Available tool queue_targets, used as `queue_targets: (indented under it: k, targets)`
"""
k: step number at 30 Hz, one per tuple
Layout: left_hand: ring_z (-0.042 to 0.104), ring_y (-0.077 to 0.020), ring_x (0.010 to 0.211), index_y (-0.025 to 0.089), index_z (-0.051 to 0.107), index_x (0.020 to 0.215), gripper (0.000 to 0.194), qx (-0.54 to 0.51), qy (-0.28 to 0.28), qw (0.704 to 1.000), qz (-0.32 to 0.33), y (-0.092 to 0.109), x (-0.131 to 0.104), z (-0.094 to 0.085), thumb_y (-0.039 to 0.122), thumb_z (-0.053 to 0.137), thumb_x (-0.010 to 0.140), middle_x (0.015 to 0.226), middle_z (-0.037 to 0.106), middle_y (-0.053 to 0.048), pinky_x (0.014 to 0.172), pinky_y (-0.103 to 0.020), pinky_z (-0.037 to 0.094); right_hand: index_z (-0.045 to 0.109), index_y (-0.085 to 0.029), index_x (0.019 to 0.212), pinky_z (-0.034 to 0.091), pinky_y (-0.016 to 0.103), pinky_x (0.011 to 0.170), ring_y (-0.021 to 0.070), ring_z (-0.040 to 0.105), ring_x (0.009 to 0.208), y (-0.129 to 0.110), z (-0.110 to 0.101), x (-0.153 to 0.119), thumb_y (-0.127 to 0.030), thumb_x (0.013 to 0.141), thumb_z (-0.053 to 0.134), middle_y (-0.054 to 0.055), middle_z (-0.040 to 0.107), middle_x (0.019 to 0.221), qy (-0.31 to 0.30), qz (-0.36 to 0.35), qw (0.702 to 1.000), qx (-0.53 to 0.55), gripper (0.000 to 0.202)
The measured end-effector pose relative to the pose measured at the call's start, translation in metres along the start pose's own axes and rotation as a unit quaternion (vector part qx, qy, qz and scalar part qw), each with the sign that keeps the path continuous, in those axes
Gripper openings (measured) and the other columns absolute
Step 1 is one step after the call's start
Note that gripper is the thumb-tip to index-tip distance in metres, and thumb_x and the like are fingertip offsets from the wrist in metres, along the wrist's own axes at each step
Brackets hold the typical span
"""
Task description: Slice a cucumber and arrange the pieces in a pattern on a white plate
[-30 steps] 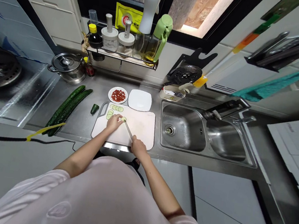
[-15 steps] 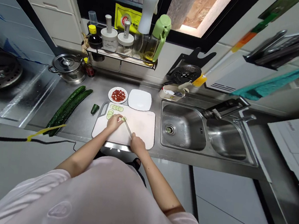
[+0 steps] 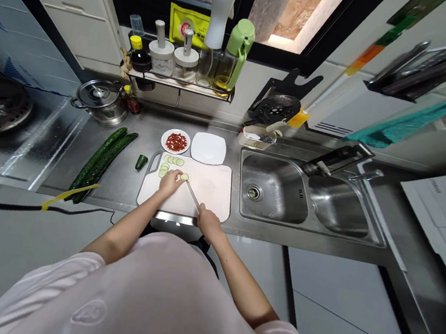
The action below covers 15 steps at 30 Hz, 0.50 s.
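On the white cutting board [image 3: 207, 189], my left hand [image 3: 170, 183] is closed with its fingertips at a pale green cucumber slice [image 3: 184, 177]; whether it holds more cucumber under the fingers is hidden. My right hand [image 3: 208, 221] grips a knife [image 3: 193, 195] by its handle, the tip pointing toward that slice. Several cut cucumber slices [image 3: 174, 161] lie in a row near the board's upper left, with more stacked just below. A short cucumber end [image 3: 141, 162] rests on the counter left of the board.
Behind the board stand a plate of small red pieces [image 3: 176, 142] and a white square plate [image 3: 208, 148]. Whole cucumbers [image 3: 102, 162] lie at the left, near a lidded steel pot [image 3: 101, 100]. A double sink [image 3: 273, 190] is at the right, and a shelf of bottles [image 3: 184, 86] hangs above.
My right hand and the knife have shifted slightly right and down, away from my left fingers. The cut face of the slice shows more fully. My left hand stays put.
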<state>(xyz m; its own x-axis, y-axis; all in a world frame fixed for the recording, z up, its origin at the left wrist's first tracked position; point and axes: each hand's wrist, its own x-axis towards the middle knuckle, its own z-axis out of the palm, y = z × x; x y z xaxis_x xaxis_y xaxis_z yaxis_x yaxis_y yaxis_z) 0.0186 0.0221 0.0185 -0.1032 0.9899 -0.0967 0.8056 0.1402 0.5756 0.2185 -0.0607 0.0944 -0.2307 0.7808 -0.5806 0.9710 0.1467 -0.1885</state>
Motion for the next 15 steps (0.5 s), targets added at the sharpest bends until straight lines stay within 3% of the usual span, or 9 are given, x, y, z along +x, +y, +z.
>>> queue_targets:
  k: [9, 15]
  targets:
    - [0.055, -0.0182, 0.085, 0.023, 0.054, 0.114, 0.035, 0.027, 0.002, 1.000, 0.005, 0.003, -0.005, 0.000, 0.036, 0.053, 0.082, 0.091, 0.056, -0.005, 0.074, -0.027, 0.040, 0.043, -0.018, 0.110, 0.035, 0.026, 0.064, 0.0219, 0.061, 0.084, 0.011, 0.004, -0.007, -0.022, 0.090, 0.036, 0.011, 0.064, 0.092, 0.027, 0.000, 1.000, 0.012, 0.022]
    - [0.056, -0.0179, 0.083, 0.024, 0.053, 0.118, 0.037, 0.037, 0.007, 0.999, 0.018, 0.005, -0.012, 0.001, 0.037, 0.049, 0.085, 0.101, 0.054, -0.007, 0.076, -0.028, 0.041, 0.043, -0.018, 0.111, 0.033, 0.025, 0.065, 0.0195, 0.059, 0.085, 0.023, 0.001, -0.003, -0.026, 0.094, 0.028, 0.009, 0.063, 0.091, 0.081, 0.050, 0.995, 0.041, 0.024]
